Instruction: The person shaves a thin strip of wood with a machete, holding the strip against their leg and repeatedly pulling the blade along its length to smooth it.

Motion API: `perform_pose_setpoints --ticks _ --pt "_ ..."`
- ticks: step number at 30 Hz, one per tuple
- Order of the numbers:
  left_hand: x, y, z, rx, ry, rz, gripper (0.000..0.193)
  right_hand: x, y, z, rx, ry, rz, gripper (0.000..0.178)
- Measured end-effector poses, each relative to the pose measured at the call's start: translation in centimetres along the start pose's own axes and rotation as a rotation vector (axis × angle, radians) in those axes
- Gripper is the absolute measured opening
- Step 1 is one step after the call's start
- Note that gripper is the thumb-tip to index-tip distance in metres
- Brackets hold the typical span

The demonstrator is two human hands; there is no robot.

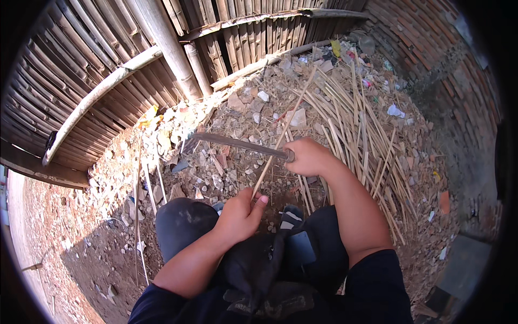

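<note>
My left hand (pixel 240 216) is closed round the near end of a thin bamboo strip (pixel 284 129), which slants up and away to the right. In my right hand (pixel 307 156) is the handle of a machete (pixel 237 142); its long dark blade points left. The blade crosses the strip a little beyond my left hand, and I cannot tell whether the two touch. A large heap of split bamboo strips (pixel 359 129) lies on the ground to the right of my right hand.
A bamboo fence (pixel 97 102) with a thick post (pixel 170 48) stands ahead and left. On the right rises a brick wall (pixel 458 102). Rubble and litter cover the ground (pixel 216 178). Several strips (pixel 138 216) lie left of my knee (pixel 186 227).
</note>
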State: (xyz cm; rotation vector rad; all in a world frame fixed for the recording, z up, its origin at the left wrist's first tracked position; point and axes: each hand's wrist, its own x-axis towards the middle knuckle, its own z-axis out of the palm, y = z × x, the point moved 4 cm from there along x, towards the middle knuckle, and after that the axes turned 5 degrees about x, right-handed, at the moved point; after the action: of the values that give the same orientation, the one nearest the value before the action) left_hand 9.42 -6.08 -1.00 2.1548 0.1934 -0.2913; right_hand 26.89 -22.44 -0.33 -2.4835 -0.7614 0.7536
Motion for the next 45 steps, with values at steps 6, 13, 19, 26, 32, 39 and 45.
perform_pose_setpoints --ticks 6,13,19,26,32,39,45 --pt "0.0 -0.5 0.2 -0.014 0.026 0.064 0.031 2.0 4.3 -0.9 0.172 0.186 0.079 0.043" --pt "-0.1 -0.4 -0.1 -0.055 -0.004 0.018 0.034 2.9 4.7 -0.3 0.202 0.111 0.196 0.059" --pt "0.8 -2.2 0.5 -0.148 -0.012 -0.032 0.038 0.9 3.8 -1.9 0.152 0.234 0.046 0.057" --pt "0.9 -2.6 0.4 -0.304 -0.103 -0.109 0.035 -2.3 1.3 -4.4 -0.215 0.377 -0.025 0.05" --pt "1.1 -2.7 -0.6 -0.459 -0.095 -0.142 0.037 -3.6 -1.2 -3.1 -0.204 0.33 0.064 0.043" --pt "0.8 -2.3 -0.4 -0.416 -0.067 0.034 0.032 -2.3 2.5 -3.0 0.082 0.289 0.089 0.036" --pt "0.5 -1.9 -1.3 -0.258 0.027 0.058 0.036 -3.0 1.1 -1.0 -0.013 0.251 -0.028 0.038"
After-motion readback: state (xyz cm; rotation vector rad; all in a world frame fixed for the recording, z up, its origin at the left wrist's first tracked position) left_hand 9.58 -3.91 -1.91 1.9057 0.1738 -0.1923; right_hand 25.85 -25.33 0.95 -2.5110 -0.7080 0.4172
